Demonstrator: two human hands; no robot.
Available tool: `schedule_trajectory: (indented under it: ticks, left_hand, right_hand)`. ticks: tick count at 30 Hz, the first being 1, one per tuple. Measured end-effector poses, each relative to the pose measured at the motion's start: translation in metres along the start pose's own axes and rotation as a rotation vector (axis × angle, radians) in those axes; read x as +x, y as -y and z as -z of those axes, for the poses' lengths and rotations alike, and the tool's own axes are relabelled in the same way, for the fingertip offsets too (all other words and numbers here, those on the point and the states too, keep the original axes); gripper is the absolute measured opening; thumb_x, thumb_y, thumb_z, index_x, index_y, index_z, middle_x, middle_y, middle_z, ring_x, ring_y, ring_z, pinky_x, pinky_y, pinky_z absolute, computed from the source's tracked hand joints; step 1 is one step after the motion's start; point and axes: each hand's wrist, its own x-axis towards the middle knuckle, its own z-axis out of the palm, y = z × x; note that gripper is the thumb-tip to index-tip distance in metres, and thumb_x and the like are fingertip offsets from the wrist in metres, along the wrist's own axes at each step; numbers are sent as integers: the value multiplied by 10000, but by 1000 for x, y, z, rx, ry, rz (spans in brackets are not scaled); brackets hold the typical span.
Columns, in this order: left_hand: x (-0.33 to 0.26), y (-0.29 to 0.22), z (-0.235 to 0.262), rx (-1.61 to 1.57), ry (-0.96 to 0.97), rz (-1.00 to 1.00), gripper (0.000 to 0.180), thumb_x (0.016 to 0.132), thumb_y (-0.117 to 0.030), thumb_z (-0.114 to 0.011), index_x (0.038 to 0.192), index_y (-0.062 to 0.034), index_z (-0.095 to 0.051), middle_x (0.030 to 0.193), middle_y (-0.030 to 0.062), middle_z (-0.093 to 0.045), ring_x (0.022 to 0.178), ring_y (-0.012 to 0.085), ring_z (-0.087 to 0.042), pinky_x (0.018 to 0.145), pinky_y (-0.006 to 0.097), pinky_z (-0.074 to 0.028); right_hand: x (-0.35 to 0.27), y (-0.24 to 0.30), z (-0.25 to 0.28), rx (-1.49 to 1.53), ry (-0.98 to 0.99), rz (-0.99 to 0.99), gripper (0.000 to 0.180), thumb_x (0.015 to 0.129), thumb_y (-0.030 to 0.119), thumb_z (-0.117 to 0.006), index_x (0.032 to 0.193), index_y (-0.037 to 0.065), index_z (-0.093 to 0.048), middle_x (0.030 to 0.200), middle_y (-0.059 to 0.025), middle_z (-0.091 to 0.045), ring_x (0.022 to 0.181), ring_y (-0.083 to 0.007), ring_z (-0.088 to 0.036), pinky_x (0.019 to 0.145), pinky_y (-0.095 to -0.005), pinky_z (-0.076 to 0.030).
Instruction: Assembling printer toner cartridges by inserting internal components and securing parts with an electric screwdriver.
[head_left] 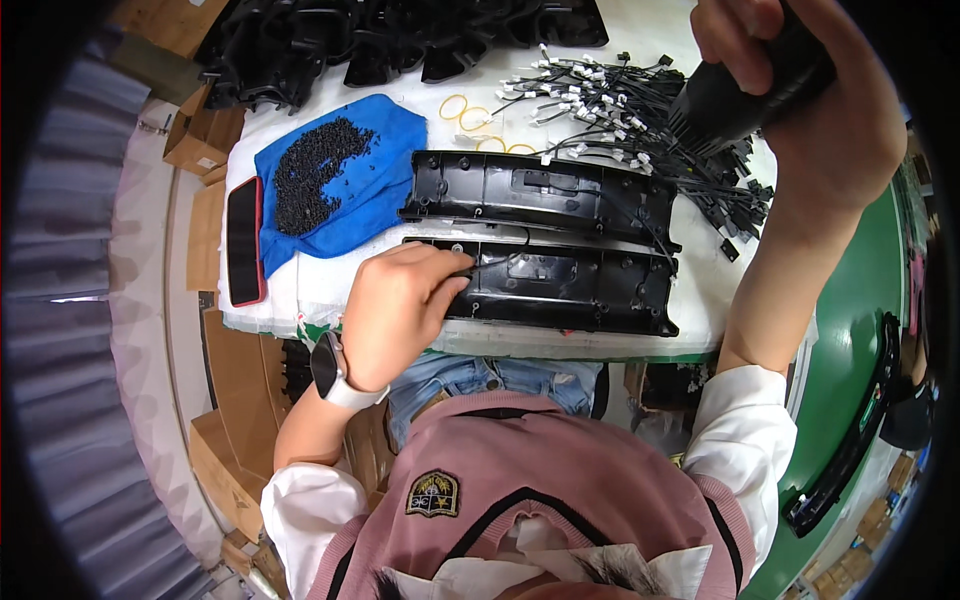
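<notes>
Two long black plastic trays (630, 290) lie one behind the other, their ribbed inner sides facing up. My left hand (400, 300) rests on the left end of the nearer one, fingers closed at a thin black cable (500, 264) that runs to its fingertips. The exact grip is partly hidden. Raised at the upper right, my right hand (840, 130) is wrapped around a black electric screwdriver (725, 105) with a slotted, barrel-shaped body. Its tip does not show. Behind the nearer tray sits the second black tray (590, 203), with a cable along its right part.
Small black screws (310, 180) are heaped on a blue cloth (398, 130), beside a red-edged phone (244, 240). A pile of black cables with white connectors (600, 110) lies under the screwdriver. Yellow rubber bands (465, 112) and black moulded parts (400, 35) are farther back.
</notes>
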Motion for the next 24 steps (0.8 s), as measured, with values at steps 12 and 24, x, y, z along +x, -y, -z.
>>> schedule_trajectory:
  ticks: [12,24]
  left_hand:
    - [34,-11,-36,82,-96,-343,158,632,-15,-747,727,-12,-621,766,87,-578,678,270,-595,582,353,-484]
    - [34,-6,-36,159,36,-319,104,734,-124,-666,693,-53,-602,708,89,-561,626,297,-600,543,393,-477]
  right_hand:
    - [-10,-8,-1,52,342,-300,440,869,294,-569,1179,-10,-499,602,-4,-452,405,-106,-409,411,-244,-358]
    - [-36,-27,-11,170,499,-326,374,881,275,-587,1150,25,-517,704,8,-504,516,-96,-463,527,-254,-400]
